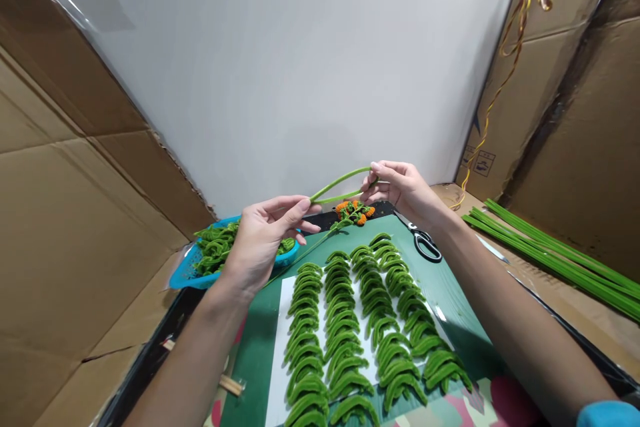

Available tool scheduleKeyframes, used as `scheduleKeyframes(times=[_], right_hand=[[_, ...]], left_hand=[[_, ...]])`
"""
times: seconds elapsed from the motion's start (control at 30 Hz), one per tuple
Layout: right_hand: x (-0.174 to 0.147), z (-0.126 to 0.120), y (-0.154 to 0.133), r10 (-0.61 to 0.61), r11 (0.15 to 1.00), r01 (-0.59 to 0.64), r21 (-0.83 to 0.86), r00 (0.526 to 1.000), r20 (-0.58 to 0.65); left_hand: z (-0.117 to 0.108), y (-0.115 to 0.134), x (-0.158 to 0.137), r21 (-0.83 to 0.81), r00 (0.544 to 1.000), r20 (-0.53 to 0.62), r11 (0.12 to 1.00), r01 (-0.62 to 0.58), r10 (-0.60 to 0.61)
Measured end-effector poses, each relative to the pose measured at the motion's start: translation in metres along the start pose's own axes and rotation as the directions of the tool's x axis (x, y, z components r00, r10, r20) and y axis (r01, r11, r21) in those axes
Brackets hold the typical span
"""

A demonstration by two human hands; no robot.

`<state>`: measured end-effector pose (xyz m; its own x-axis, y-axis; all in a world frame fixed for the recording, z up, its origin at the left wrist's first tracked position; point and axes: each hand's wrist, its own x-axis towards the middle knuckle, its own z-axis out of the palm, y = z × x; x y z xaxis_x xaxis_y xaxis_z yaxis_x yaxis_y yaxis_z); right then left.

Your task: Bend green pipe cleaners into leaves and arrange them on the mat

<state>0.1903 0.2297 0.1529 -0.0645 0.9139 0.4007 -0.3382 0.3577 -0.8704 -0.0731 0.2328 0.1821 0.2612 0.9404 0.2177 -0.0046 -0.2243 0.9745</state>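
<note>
A green pipe cleaner (340, 181), bent into a long narrow loop, is stretched between my two hands above the table. My left hand (267, 233) pinches its left end between thumb and forefinger, the other fingers loosely spread. At the right end, my right hand (400, 190) grips it with thumb and fingertips. Below lie several rows of curved green pipe-cleaner leaves (345, 327) on a white sheet (279, 347). Just behind them rests an orange flower sprig (354, 212) with a green stem.
At left stands a blue basket (185, 272) of green pieces. Black-handled scissors (426, 245) lie on the green mat (457, 293). Long green pipe cleaners (555, 257) lie at right on cardboard. Cardboard walls (75, 180) flank the table; a twisted yellow cord (500, 90) hangs at right.
</note>
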Motion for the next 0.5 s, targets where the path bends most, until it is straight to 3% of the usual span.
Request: scheduleKeyframes(times=[0.23, 0.5], right_hand=[[0.001, 0.001, 0.002, 0.083, 0.986, -0.072, 0.154, 0.994, -0.069], [0.003, 0.000, 0.006, 0.137, 0.970, -0.120, 0.211, 0.988, -0.070]], left_hand=[[0.001, -0.004, 0.002, 0.030, 1.000, -0.021, 1.000, 0.008, -0.007], [0.002, -0.011, 0.005, 0.082, 0.991, -0.087, 0.992, -0.095, 0.102]])
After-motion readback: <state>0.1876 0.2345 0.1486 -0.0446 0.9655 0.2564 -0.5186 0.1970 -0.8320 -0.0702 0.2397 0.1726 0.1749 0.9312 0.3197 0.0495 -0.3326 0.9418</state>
